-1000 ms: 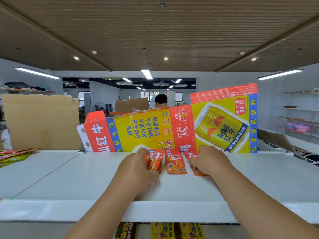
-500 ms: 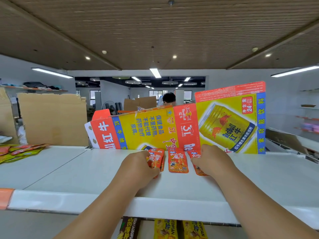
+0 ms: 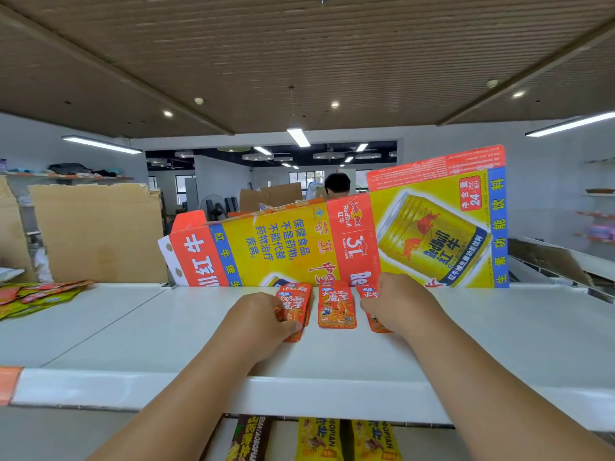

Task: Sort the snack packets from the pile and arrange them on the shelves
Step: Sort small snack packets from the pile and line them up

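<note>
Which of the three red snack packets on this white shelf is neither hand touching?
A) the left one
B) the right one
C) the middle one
C: the middle packet lies free on the shelf, while the left hand grips the left packet and the right hand holds the right packet.

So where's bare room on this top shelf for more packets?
Bare shelf lies right of the right hand, and between the left hand and the far-left packet pile. Crowded: the middle, three red packets in a row before the Red Bull carton, hands on the outer two.
</note>
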`<control>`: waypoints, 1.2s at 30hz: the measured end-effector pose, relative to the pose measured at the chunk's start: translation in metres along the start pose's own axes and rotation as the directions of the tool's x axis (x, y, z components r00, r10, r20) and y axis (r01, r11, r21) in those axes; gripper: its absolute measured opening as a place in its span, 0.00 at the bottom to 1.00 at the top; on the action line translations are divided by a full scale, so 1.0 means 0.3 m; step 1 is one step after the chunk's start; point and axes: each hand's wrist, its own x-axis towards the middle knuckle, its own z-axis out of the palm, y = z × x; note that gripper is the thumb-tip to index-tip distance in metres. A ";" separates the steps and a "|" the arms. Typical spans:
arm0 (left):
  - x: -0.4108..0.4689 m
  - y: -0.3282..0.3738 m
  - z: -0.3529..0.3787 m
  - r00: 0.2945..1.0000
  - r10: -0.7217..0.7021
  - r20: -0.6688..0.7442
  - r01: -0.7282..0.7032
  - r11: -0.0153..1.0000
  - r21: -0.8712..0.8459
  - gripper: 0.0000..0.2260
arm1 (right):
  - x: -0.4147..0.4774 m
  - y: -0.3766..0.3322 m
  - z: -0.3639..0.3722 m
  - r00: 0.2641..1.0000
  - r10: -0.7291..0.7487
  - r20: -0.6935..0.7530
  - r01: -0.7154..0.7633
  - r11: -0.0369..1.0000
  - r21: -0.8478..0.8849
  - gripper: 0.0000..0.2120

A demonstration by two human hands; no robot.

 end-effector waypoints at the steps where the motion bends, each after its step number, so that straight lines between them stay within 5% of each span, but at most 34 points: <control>1: 0.004 0.000 0.002 1.000 -0.001 0.003 0.001 1.000 0.005 0.23 | -0.003 -0.002 -0.002 1.000 0.006 0.005 -0.006 1.000 0.000 0.14; 36: 0.047 -0.015 0.025 0.999 -0.052 -0.006 0.052 0.999 -0.011 0.19 | -0.033 -0.015 -0.013 0.999 0.014 0.033 -0.016 0.997 0.071 0.17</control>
